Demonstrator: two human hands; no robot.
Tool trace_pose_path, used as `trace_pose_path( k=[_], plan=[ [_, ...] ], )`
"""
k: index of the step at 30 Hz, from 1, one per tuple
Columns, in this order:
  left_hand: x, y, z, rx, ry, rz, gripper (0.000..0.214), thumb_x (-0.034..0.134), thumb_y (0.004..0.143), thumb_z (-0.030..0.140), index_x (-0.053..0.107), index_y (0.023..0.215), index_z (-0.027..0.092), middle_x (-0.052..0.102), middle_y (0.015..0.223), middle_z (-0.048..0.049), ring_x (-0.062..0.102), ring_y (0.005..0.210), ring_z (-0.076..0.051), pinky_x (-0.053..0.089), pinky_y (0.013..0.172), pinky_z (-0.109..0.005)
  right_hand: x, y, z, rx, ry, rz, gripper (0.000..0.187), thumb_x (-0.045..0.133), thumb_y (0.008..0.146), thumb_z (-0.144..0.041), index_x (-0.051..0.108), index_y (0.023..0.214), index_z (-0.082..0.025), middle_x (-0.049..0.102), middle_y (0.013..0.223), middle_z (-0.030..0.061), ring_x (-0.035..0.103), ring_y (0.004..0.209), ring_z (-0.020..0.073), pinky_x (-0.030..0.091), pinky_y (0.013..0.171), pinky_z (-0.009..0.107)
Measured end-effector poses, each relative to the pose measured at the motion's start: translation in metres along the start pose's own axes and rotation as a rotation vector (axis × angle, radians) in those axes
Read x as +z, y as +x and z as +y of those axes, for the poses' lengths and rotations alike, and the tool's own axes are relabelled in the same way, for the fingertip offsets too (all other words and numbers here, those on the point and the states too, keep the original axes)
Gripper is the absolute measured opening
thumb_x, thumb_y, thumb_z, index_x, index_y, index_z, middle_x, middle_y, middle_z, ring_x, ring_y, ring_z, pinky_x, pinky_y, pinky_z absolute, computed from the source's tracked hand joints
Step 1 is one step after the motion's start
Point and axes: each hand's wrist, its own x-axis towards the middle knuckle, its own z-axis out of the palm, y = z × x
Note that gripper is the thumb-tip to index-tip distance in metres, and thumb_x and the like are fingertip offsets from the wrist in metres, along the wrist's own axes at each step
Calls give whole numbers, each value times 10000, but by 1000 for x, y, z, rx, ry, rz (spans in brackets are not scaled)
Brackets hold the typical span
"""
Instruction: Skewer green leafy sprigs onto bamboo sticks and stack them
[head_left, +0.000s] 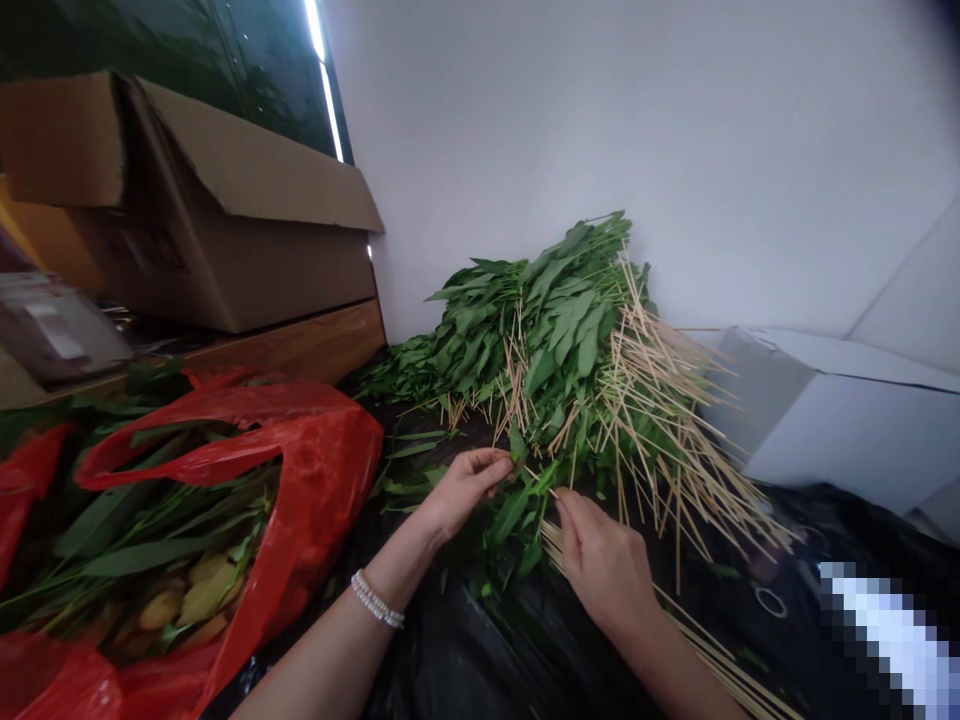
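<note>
My left hand (469, 490), wearing a beaded bracelet (375, 600), pinches a green leaf (517, 443) between thumb and fingers. Close to it, my right hand (604, 560) is closed on a thin wooden stick (534, 476) that points toward the left fingertips. Whether the stick pierces the leaf is too small to tell. More green leaves (510, 520) hang or lie just below and between the hands. Several loose wooden sticks (720, 655) run under my right wrist. Beyond the hands rises a heap of leaves (562, 310) with many sticks (667, 400) jutting out to the right.
A red plastic bag (330, 430) with long leaves and yellowish round items stands at left. Behind it, an open cardboard box (285, 260) sits on a wooden ledge (300, 340). Black plastic sheeting (465, 650) covers the surface. At right are a white box (855, 420) and scissors handles (770, 602).
</note>
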Motion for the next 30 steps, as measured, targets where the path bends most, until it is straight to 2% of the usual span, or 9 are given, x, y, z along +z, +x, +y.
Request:
trace_pose_path(
  k=[11,17,23,30],
  plan=[
    [1,-2,1,19,97,-129,374,636,744,488,626,815,121,544,685,8,349,478,-37,203,439,-185,-3,1,-1,-9,-15,-18,287,373,901,-161,597,1081,-176,662,802,31,631,699,124,405,593,199],
    [0,-2,1,-10,95,-160,363,632,747,491,588,773,131,537,691,6,348,478,-41,204,435,-185,-4,1,-1,-30,-32,-44,300,378,892,-162,597,1094,-191,651,762,16,615,619,120,393,556,209],
    [-1,-3,4,-29,81,-167,382,634,747,490,637,837,119,522,675,4,345,477,-40,199,434,-187,-6,3,0,-35,-33,9,304,377,880,-146,607,1077,-169,662,792,33,627,648,121,410,575,208],
    [-1,-4,5,-58,33,-178,344,665,734,452,636,810,117,533,662,4,335,471,-34,182,429,-183,-6,3,1,-38,-19,-30,303,381,886,-146,597,1094,-188,653,776,20,622,644,124,404,581,210]
  ],
)
